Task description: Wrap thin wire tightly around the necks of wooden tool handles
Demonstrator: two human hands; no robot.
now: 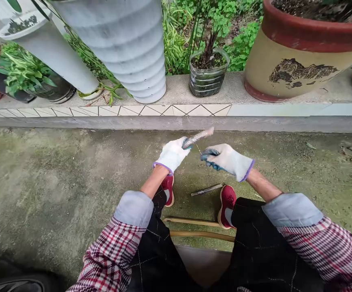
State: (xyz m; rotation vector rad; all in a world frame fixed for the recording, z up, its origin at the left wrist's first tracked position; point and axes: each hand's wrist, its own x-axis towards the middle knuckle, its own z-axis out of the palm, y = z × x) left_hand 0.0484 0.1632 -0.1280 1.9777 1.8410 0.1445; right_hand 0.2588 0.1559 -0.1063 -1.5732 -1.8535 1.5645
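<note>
My left hand (173, 153), in a white glove with a blue-green palm, is closed around a short pale rod (198, 137). The rod has a silvery, ridged winding along its middle and points up to the right. From it a thin yellowish strand (198, 149) runs down to my right hand (222, 160). That hand, gloved the same way, has its fingers pinched together at the strand's end. On the ground between my shoes lies another slim stick-like piece (206, 190), part dark and part pale; I cannot make out its exact kind.
A low concrete ledge (176, 90) runs across ahead, carrying a white ribbed pot (133, 48), a clear plastic planter (208, 77) and a large red-and-tan pot (297, 61). My red shoes (227, 205) flank the stick. Tan bars (201, 234) lie below me.
</note>
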